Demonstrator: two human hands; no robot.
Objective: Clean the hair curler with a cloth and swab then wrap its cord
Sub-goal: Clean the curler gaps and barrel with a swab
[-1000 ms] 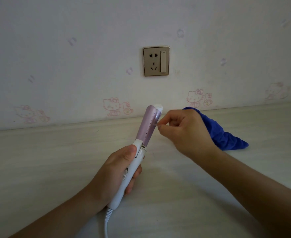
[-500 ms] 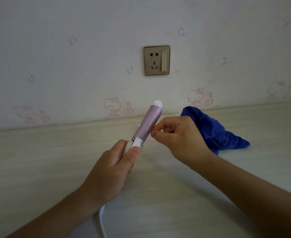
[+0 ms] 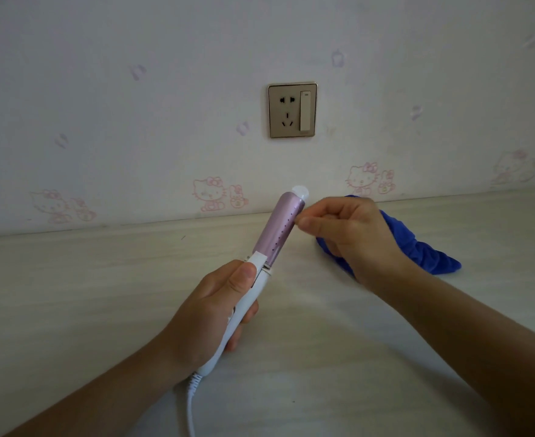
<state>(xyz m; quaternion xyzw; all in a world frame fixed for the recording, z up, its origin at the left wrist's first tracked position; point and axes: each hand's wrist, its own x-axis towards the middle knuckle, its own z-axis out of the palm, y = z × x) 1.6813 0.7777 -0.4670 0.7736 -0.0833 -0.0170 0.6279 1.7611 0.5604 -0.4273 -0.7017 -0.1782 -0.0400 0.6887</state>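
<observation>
My left hand [image 3: 215, 310] grips the white handle of the hair curler [image 3: 280, 228], whose pink barrel with a white tip points up and away toward the wall. My right hand [image 3: 351, 234] pinches a thin swab, barely visible between thumb and fingers, with its end touching the row of small holes on the barrel's right side. The white cord [image 3: 192, 402] runs from the handle's base down out of view. A blue cloth [image 3: 423, 250] lies crumpled on the table behind my right hand, partly hidden by it.
The pale wood-grain table [image 3: 86, 294] meets a papered wall with cartoon cat prints. A gold wall socket with a switch [image 3: 292, 110] sits above the curler.
The curler has turned in my left hand, so more of its white handle shows again. My right hand has moved up along the barrel's hole row toward the tip.
</observation>
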